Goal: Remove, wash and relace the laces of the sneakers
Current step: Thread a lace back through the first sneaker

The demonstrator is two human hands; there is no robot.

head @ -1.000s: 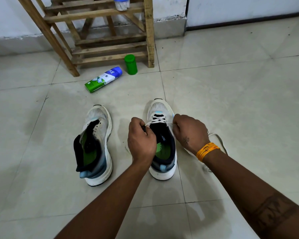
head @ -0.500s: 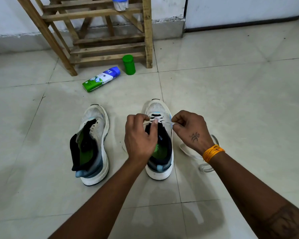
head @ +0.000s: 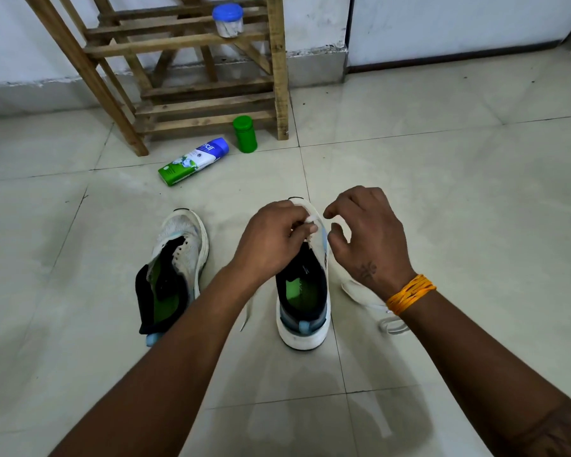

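Right sneaker (head: 305, 291) stands on the floor (head: 442, 209), and our left hand (head: 271, 239) pinches the lace (head: 310, 221) over its front eyelets; our right hand (head: 366, 235) hovers just beside, fingers loosely curled, holding nothing. Left sneaker (head: 175, 268) sits unlaced nearby. We judge a relacing step — keep the lace flat, feed the tip straight through, and even both ends before crossing — twists here would show in every later row.

white mesh sneakers (head: 302, 291) with green insoles and black lining, white flat lace (head: 360, 293), orange thread wristband (head: 409, 293), green plastic jar (head: 245, 134), green-white-blue tube (head: 193, 161), brown wooden rack (head: 185, 70), pale grey tiled floor (head: 459, 209)
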